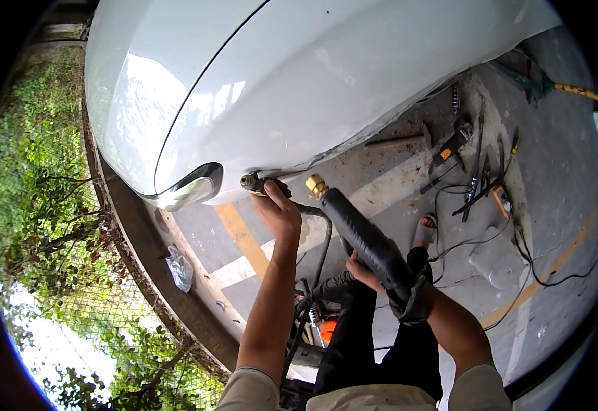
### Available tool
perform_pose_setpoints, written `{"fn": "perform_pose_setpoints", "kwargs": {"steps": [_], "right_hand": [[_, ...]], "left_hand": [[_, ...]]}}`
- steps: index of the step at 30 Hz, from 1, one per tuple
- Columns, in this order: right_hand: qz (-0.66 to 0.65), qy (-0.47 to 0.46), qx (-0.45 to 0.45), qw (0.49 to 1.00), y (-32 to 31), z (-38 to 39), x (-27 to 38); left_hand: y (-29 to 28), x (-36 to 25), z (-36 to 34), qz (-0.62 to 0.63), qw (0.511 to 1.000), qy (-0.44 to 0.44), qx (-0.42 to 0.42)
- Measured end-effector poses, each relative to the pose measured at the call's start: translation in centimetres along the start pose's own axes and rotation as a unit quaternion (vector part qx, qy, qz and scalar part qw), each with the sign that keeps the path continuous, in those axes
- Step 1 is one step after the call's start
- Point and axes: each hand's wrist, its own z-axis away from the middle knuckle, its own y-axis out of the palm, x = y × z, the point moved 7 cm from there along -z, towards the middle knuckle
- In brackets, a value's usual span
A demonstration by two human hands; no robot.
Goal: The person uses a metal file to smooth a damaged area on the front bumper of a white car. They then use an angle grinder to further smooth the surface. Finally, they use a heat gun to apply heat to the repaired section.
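My left hand (278,212) grips a small dark metal tool (256,183) with a black hose, held against or just in front of the lower edge of the white car panel (326,75). My right hand (367,274) holds a long black cylindrical tool (357,233), tilted up toward the left, its brass tip (316,187) to the right of my left hand. A curved chrome trim piece (186,192) sits in the panel left of my left hand. Part of my right hand is hidden behind the black cylinder.
Several hand tools, a power tool (450,147) and cables lie on the painted concrete floor (545,205) at the right. My sandaled foot (424,231) is among them. A plastic bag (179,270) lies by the curb (134,240) at left, beside fencing and greenery. An orange object (328,331) is below.
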Motion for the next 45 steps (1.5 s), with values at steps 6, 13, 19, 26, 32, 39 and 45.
{"fn": "perform_pose_setpoints", "kwargs": {"steps": [6,13,19,26,32,39,45], "right_hand": [[0.007,0.061,-0.010,0.998,-0.2,2.9,2.0],[0.070,0.031,-0.191,0.979,-5.7,7.8,1.6],[0.005,0.100,-0.376,0.921,-12.2,17.7,-1.9],[0.217,0.094,-0.471,0.850,-15.7,26.5,-5.6],[0.029,0.176,-0.431,0.884,-17.1,25.3,-6.6],[0.038,0.238,-0.264,0.934,-16.7,20.3,-4.7],[0.115,0.199,-0.220,0.948,-16.6,17.3,-9.6]], "left_hand": [[-0.3,-0.9,0.4,-0.034,0.999,-0.024,-0.014],[-0.9,-0.5,1.3,-0.057,0.998,-0.007,0.005],[-2.0,1.6,9.0,-0.178,0.979,-0.056,0.080],[-5.4,6.9,29.0,-0.233,0.892,-0.206,0.327],[-12.8,3.8,37.1,-0.251,0.869,-0.333,0.265],[-11.9,5.8,41.2,-0.218,0.878,-0.395,0.160],[1.0,8.0,34.4,-0.210,0.924,-0.243,0.207]]}}
